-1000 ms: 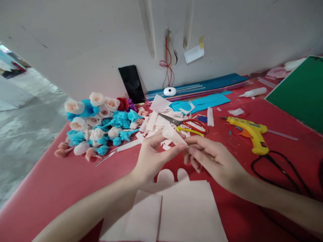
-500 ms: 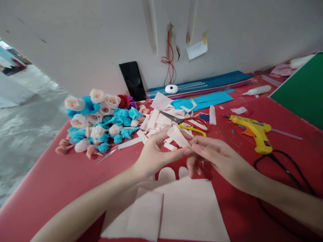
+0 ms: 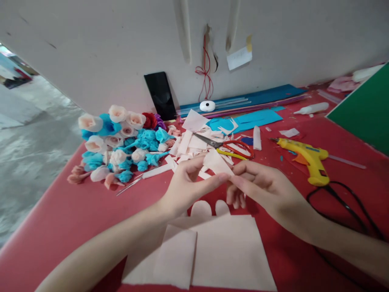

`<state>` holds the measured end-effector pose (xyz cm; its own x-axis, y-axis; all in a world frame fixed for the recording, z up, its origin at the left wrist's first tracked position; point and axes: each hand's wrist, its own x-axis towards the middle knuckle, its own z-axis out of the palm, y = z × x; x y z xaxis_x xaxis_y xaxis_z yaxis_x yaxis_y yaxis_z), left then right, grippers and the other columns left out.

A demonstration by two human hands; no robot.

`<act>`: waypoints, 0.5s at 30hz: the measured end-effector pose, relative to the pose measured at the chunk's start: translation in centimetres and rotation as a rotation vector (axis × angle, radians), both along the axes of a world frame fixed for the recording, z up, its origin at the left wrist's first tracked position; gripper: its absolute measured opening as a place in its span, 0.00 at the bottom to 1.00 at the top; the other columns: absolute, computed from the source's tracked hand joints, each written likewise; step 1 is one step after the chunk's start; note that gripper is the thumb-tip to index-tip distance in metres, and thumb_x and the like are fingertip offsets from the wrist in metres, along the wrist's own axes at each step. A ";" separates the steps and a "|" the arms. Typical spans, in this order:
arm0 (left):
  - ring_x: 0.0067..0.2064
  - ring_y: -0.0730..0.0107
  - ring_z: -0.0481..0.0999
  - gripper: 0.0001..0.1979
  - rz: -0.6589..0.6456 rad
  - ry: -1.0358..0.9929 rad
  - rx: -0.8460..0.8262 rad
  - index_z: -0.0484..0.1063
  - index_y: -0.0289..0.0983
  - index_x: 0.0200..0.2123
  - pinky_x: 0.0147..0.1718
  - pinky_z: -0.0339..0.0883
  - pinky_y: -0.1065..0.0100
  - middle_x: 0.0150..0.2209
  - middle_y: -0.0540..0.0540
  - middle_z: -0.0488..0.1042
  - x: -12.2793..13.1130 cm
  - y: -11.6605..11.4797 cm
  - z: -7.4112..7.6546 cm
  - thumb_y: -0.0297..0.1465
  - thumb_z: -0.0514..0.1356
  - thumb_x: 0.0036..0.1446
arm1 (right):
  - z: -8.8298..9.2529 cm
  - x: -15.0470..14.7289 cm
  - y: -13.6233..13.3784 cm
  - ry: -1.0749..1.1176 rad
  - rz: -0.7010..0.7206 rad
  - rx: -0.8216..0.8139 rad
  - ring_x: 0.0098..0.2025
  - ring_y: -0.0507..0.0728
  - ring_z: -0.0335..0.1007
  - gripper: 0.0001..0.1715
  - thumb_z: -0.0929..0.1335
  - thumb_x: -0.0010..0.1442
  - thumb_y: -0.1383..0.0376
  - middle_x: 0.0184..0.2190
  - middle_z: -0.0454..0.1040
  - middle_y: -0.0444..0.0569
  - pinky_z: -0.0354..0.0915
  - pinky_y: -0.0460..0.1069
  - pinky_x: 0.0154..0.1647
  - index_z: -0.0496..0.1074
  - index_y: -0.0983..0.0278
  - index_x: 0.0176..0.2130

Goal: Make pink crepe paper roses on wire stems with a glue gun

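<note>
My left hand (image 3: 185, 187) and my right hand (image 3: 261, 187) meet above the red table (image 3: 75, 219), both pinching a small pale pink foam piece (image 3: 216, 163) that stands up between the fingertips. Just below the hands lie pale pink foam sheets (image 3: 225, 251) with rounded petal tabs at their top edge. A heap of pink foam offcuts (image 3: 190, 146) lies right behind the hands.
A pile of pink, white and blue foam flowers (image 3: 118, 142) sits at the left. Red and yellow scissors (image 3: 231, 149) lie behind the hands. A yellow glue gun (image 3: 306, 158) with its black cord (image 3: 340, 202) lies right. Blue sheets (image 3: 249, 117), a green board (image 3: 364, 109) and a black phone (image 3: 161, 95) line the back.
The hands have stayed together on the pink piece, turning it slightly between the fingertips. The view has shifted a little; nothing else on the table has moved.
</note>
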<state>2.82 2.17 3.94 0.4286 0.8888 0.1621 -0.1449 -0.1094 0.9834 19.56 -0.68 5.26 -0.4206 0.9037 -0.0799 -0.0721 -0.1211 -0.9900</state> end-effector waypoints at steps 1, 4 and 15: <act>0.40 0.75 0.75 0.07 -0.012 -0.019 -0.020 0.75 0.41 0.36 0.39 0.67 0.77 0.36 0.52 0.77 0.0 0.0 0.0 0.26 0.61 0.53 | 0.0 0.0 0.0 -0.013 -0.008 0.006 0.22 0.44 0.64 0.10 0.63 0.61 0.63 0.21 0.70 0.43 0.61 0.37 0.23 0.63 0.66 0.30; 0.40 0.75 0.75 0.08 -0.033 -0.066 -0.068 0.76 0.42 0.36 0.39 0.68 0.77 0.35 0.52 0.77 0.1 -0.1 0.0 0.26 0.60 0.53 | -0.1 -0.1 0.1 -0.038 -0.023 0.034 0.22 0.44 0.64 0.09 0.63 0.61 0.63 0.22 0.70 0.43 0.61 0.37 0.24 0.64 0.66 0.31; 0.39 0.70 0.75 0.05 -0.038 -0.075 -0.075 0.77 0.39 0.29 0.40 0.68 0.70 0.34 0.50 0.76 0.1 0.2 0.0 0.28 0.60 0.53 | -0.3 0.2 0.1 -0.148 -0.028 0.062 0.23 0.45 0.64 0.11 0.63 0.61 0.59 0.23 0.70 0.43 0.61 0.39 0.23 0.64 0.66 0.33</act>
<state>2.96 2.36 3.90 0.4511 0.8832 0.1285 -0.2207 -0.0292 0.9749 19.72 -0.62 4.92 -0.3830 0.9200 -0.0825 0.0726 -0.0590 -0.9956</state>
